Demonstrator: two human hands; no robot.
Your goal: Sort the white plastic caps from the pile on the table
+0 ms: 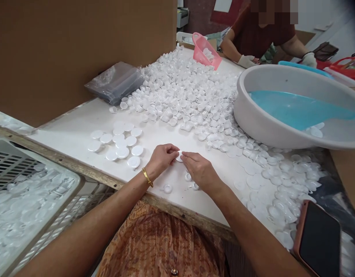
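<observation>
Between my fingertips, just above the white tabletop, is a small round white plastic piece. My left hand pinches its left side, and a gold bracelet circles that wrist. From the other side my right hand presses its fingers against the piece and partly covers it. Small white ringed parts lie on the table below my hands; my right hand hides some of them. To the left sits a loose group of round white caps. Thin white discs are spread to the right.
A large heap of small white cup-like parts covers the table's far side. A grey basin with a blue bottom, a pink scoop, a phone and a parts-filled crate surround the workspace. Across the table sits a gloved person.
</observation>
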